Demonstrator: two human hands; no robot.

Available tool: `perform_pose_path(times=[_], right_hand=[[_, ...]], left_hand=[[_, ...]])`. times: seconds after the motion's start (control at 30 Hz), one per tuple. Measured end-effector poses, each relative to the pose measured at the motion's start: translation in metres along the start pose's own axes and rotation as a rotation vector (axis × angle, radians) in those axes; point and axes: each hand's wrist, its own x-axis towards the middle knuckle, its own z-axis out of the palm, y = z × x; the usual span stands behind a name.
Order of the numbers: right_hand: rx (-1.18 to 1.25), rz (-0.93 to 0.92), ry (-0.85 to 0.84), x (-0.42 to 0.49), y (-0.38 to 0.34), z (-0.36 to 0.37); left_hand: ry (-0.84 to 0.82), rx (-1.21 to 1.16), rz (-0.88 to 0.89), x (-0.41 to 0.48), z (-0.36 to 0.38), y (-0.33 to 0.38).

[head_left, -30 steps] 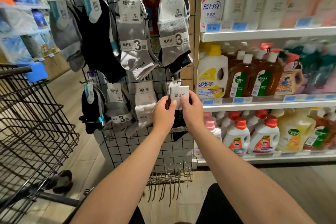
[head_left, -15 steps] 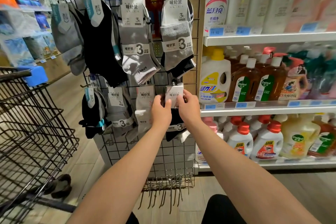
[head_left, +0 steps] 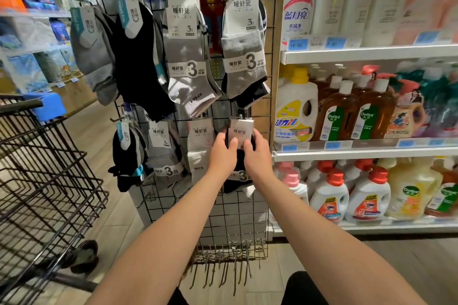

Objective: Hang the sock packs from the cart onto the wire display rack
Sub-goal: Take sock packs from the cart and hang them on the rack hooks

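A dark sock pack (head_left: 240,131) with a white card header is pressed against the black wire display rack (head_left: 238,213), lower row, right end. My left hand (head_left: 223,153) pinches the card's left edge and my right hand (head_left: 256,153) pinches its right edge. The pack's black hanger clip (head_left: 240,114) sits at a rack hook just above the card. Whether it is on the hook I cannot tell. Several other sock packs hang on the rack, among them a grey one (head_left: 244,44) directly above and a white one (head_left: 201,146) to the left. The black wire cart (head_left: 42,181) stands at the left.
Shelves of detergent bottles (head_left: 366,111) stand right of the rack, edged by a wooden post (head_left: 278,32). Spare metal hooks (head_left: 230,257) hang at the rack's foot. The cart's blue handle piece (head_left: 48,106) and a wheel (head_left: 84,256) are at the left. Wooden floor below.
Both hands have raised the sock pack a little and brought its clip up to the hook under the grey pack. My view has moved closer to the rack.
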Motion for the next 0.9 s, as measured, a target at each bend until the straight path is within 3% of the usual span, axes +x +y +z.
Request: perform_pose_path(times=[0.1, 0.3, 0.4, 0.5, 0.63, 0.77, 0.9], right_hand=[[-0.063, -0.029, 0.063, 0.000, -0.003, -0.005], [-0.099, 0.005, 0.029, 0.008, -0.004, -0.002], [-0.088, -0.017, 0.209, -0.005, -0.012, -0.003], [-0.077, -0.224, 0.336, -0.026, -0.024, 0.006], [-0.092, -0.310, 0.053, -0.037, -0.033, 0.039], [-0.044, -0.064, -0.173, -0.031, -0.039, 0.072], [-0.059, 0.016, -0.152, -0.023, -0.041, 0.079]], left_hand=[[0.039, -0.043, 0.004, 0.004, 0.000, -0.002], [0.047, -0.016, 0.033, 0.001, -0.005, -0.007], [0.054, -0.076, 0.103, -0.006, -0.013, -0.014], [0.193, -0.130, 0.182, -0.018, -0.032, -0.025], [0.350, -0.059, 0.067, -0.016, -0.054, -0.041], [0.191, -0.012, -0.129, -0.005, -0.073, -0.040], [0.074, 0.031, -0.110, 0.004, -0.078, -0.039]])
